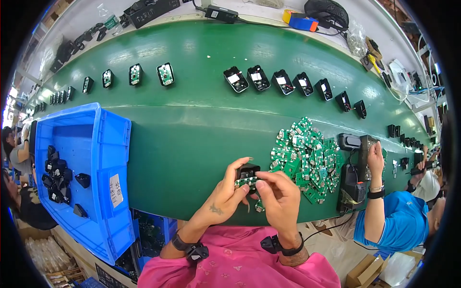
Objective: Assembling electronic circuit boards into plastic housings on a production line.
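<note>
Left hand [224,196] clamps small black box-shaped plastic housing [248,169], thumb on green rectangular circuit board [245,182] at its near side. Right hand [279,198] pinches board's right end, thumb and index. Both sit above green smooth worktop [187,153], left of green circuit-board heap [312,156].

Bright light, pale glare across the green tabletop [201,53], fisheye-bent edges.
</note>
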### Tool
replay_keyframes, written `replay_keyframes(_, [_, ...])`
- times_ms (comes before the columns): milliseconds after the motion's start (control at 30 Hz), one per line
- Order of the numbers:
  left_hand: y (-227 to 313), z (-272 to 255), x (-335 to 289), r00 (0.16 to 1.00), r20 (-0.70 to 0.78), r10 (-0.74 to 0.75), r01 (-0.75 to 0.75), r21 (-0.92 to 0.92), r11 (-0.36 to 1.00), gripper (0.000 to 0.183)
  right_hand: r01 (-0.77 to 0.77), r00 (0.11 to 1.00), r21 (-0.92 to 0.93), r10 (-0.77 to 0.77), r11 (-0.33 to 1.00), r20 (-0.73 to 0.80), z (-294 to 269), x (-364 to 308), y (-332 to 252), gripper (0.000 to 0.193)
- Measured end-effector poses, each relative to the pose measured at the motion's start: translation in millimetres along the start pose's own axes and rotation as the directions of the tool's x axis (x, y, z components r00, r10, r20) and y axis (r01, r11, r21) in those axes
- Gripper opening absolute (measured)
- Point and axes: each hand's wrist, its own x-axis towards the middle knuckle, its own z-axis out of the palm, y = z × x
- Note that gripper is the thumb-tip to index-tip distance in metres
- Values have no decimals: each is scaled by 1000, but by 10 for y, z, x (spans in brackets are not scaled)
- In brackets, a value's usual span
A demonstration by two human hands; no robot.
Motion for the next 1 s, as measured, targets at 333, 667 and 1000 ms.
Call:
replay_keyframes(333, [-13,44,-1,999,33,-7,4,107,994,57,-156,979,36,149,987,141,-19,0,9,9])
replay_keyframes(667, [147,4,-45,995,-88,47,-29,194,981,58,259,965,-447,-212,856,152,-13,41,-140,6])
replay_keyframes(1000, [111,-51,-22,920,61,387,-354,551,755,63,366,908,-466,-199,806,368,-104,124,-152,9])
